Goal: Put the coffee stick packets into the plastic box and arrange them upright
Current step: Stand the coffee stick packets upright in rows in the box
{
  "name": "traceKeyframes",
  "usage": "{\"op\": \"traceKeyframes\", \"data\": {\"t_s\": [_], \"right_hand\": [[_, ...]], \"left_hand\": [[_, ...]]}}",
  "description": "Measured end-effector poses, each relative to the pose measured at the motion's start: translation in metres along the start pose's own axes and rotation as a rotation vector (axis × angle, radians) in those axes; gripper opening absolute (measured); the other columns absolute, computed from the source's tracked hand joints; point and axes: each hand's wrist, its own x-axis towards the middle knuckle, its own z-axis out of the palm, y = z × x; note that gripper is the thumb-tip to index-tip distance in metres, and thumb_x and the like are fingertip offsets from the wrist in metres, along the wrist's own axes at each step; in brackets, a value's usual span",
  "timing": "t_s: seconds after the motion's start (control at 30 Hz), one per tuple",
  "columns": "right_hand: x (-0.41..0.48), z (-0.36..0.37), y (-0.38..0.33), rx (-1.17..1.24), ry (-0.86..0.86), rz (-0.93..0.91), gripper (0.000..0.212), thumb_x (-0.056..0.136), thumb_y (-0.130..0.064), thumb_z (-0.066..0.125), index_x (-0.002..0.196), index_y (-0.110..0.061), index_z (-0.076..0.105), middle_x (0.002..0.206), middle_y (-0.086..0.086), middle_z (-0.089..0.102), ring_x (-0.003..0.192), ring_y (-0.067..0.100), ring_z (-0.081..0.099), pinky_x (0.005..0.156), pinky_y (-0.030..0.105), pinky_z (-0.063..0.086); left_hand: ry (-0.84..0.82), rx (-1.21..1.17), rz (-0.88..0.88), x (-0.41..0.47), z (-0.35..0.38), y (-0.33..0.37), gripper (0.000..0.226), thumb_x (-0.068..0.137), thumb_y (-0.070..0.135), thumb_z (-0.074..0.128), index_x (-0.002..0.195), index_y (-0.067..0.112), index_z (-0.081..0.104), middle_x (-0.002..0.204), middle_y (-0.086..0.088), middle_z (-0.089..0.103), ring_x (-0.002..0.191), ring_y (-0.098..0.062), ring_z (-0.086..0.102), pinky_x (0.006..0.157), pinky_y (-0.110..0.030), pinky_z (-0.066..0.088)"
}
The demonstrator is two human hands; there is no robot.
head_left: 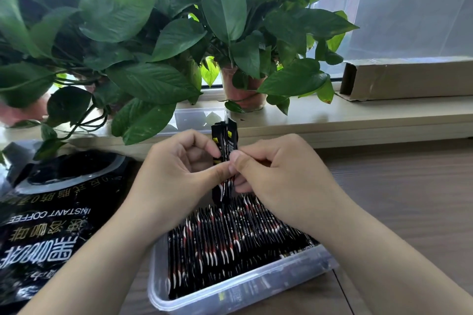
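Observation:
A clear plastic box (245, 291) sits on the wooden table near me, packed with several black coffee stick packets (230, 235) standing on edge in rows. Above the box's far end, my left hand (176, 174) and my right hand (281, 174) together hold a small bunch of black packets (225, 140) upright. Both thumbs and forefingers pinch the bunch at its middle. The bunch's lower ends hang just above the rows in the box.
A big black instant coffee bag (51, 212) lies open at the left. The box's clear lid (197, 117) rests on the windowsill behind, under potted plants (243, 89). A long cardboard box (409, 79) lies on the sill at right. Bare table stretches to the right.

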Motion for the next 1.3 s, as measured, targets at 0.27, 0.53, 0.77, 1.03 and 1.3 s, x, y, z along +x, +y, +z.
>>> {"op": "traceKeyframes", "data": {"t_s": [0.27,0.53,0.77,1.03,1.3], "right_hand": [[0.001,-0.014,-0.001,0.047,-0.029,0.101,0.032,0.093,-0.036,0.066,0.074,-0.014,0.078,0.062,0.005,0.073,0.058,0.019,0.072,0.066,0.035,0.063],[-0.012,-0.064,-0.008,-0.516,-0.594,0.199,0.027,0.091,-0.041,0.063,0.075,-0.025,0.077,0.068,-0.014,0.074,0.062,0.004,0.069,0.07,0.029,0.061],[-0.025,-0.061,-0.016,-0.577,-0.804,0.171,0.022,0.089,-0.032,0.056,0.082,-0.023,0.074,0.068,-0.013,0.071,0.062,0.022,0.061,0.066,0.038,0.059],[-0.035,-0.057,-0.013,-0.648,-0.816,0.206,0.046,0.094,-0.039,0.051,0.067,-0.005,0.037,0.064,0.013,0.037,0.054,0.018,0.029,0.054,0.037,0.035],[-0.033,-0.053,-0.007,-0.432,-0.975,0.144,0.057,0.096,-0.054,0.05,0.066,-0.007,0.038,0.063,0.008,0.029,0.059,0.027,0.03,0.057,0.034,0.03]], "left_hand": [[0.006,0.045,0.019,-0.001,-0.001,0.002,0.03,0.068,0.025,0.087,0.079,0.014,0.061,0.078,-0.023,0.073,0.076,-0.058,0.066,0.074,-0.076,0.046],[0.001,0.22,0.046,0.008,-0.013,-0.004,0.035,0.067,0.031,0.091,0.077,0.016,0.061,0.082,-0.011,0.078,0.08,-0.043,0.074,0.082,-0.056,0.056],[0.003,0.341,0.081,0.007,-0.01,-0.013,0.028,0.072,0.021,0.087,0.078,0.013,0.061,0.073,0.001,0.073,0.064,-0.017,0.067,0.073,-0.035,0.054],[0.008,0.329,0.142,0.005,-0.01,-0.011,0.031,0.071,0.031,0.084,0.079,0.014,0.06,0.086,-0.03,0.068,0.078,-0.052,0.066,0.079,-0.066,0.052],[0.016,0.351,0.116,0.006,-0.01,-0.012,0.028,0.074,0.023,0.087,0.079,0.014,0.061,0.083,-0.017,0.072,0.076,-0.045,0.067,0.076,-0.043,0.056]]}}
